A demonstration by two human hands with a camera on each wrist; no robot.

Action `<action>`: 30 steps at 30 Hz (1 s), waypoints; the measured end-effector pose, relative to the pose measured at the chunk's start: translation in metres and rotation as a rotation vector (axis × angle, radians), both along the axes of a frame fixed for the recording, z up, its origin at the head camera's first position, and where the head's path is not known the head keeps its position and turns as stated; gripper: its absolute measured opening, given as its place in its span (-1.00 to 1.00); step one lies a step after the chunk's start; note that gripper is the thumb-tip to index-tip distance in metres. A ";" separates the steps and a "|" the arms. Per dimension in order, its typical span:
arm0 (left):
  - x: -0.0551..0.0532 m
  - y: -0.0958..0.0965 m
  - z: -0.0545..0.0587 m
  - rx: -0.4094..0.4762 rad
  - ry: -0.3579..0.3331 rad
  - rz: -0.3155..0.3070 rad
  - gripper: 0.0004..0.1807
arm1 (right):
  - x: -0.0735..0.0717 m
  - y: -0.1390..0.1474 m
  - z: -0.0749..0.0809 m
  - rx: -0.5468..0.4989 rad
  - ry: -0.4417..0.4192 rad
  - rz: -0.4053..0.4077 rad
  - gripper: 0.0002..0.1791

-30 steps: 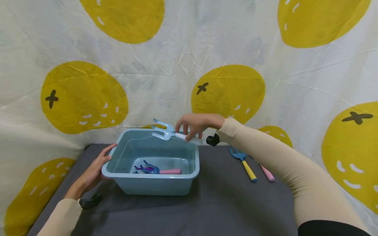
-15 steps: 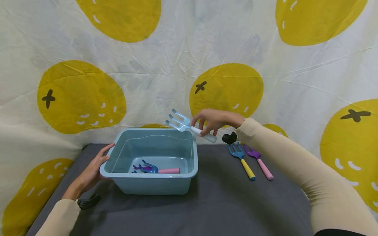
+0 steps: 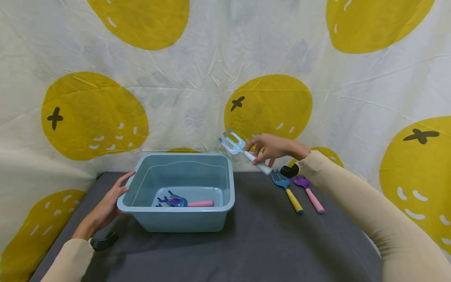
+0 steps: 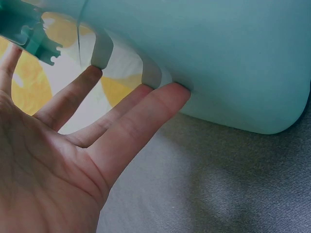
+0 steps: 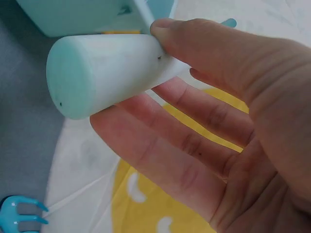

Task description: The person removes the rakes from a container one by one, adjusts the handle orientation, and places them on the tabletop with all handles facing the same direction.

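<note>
In the head view, my right hand (image 3: 276, 145) pinches the white handle of a light-blue garden hand fork (image 3: 235, 145) between thumb and fingers. The fork is raised right of the tub, tines up and to the left. The right wrist view shows the handle's pale green end (image 5: 70, 80) close up. My left hand (image 3: 107, 201) touches the left side of the light-blue plastic tub (image 3: 176, 210). Nearly straight fingers (image 4: 138, 119) meet the tub wall in the left wrist view. Inside the tub lie a blue fork with a pink handle (image 3: 200, 203) and a purple tool partly hidden beneath it.
Right of the tub, a blue fork with a yellow handle (image 3: 294, 201) and a purple fork with a pink handle (image 3: 314, 200) lie side by side on the dark grey cloth (image 3: 253, 246). Behind hangs a white curtain (image 3: 190, 113) printed with yellow fruit.
My right hand has carried the light-blue fork from above the tub's right back rim rightward, beyond the tub. The purple fork on the cloth has come into fuller view. My left hand stays at the tub.
</note>
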State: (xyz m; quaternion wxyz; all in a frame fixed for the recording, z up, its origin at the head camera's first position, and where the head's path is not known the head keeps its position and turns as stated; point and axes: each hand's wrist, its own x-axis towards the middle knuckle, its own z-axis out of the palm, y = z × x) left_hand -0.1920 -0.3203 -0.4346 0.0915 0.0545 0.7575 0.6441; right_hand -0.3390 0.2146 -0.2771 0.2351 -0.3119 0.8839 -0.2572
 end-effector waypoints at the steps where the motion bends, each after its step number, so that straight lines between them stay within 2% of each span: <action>1: 0.000 0.000 0.000 0.002 0.000 0.001 -0.37 | -0.001 0.004 -0.003 -0.006 -0.003 -0.013 -0.44; 12: 0.000 -0.001 0.002 -0.020 0.014 -0.010 -0.38 | -0.001 0.044 -0.052 -0.113 -0.057 -0.151 -0.39; 18: 0.000 -0.002 0.003 -0.019 0.003 -0.006 -0.38 | -0.001 0.058 -0.084 -0.195 -0.056 -0.170 -0.43; 25: 0.000 -0.002 0.002 -0.023 0.002 -0.016 -0.37 | 0.004 0.072 -0.122 -0.282 -0.129 -0.205 -0.43; 30: 0.000 -0.001 0.002 -0.028 0.005 -0.010 -0.38 | 0.008 0.079 -0.144 -0.317 -0.148 -0.239 -0.44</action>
